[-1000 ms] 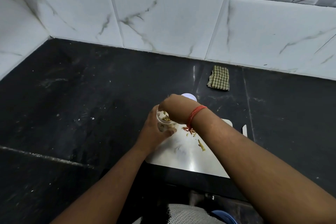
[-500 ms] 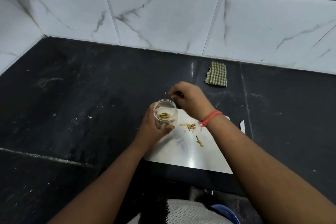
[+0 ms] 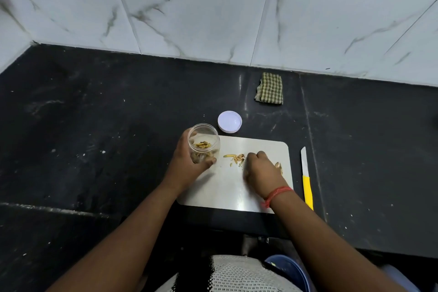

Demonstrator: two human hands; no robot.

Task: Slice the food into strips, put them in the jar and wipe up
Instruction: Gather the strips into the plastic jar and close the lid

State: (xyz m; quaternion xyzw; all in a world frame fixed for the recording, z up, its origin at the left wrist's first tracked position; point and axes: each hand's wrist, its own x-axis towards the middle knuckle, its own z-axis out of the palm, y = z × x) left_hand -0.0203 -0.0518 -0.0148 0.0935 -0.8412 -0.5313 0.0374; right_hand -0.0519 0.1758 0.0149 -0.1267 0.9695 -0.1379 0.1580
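Your left hand [image 3: 189, 161] grips the open jar [image 3: 203, 146] at the cutting board's [image 3: 225, 187] left edge. Right hand [image 3: 260, 170], fingers curled down, touches the loose strips [image 3: 235, 157]; whether it pinches any, cannot tell. Strips lie between both hands, jar mouth just left of them.

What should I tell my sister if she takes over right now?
Left hand grips the open jar, some strips already inside.
Right hand is down on the cutting board, fingers curled at the loose strips; a grasp isn't clear.
Lid lies behind the board, knife to its right, checked cloth near the wall.
Left: jar the remaining strips, put the lid on, wipe up.
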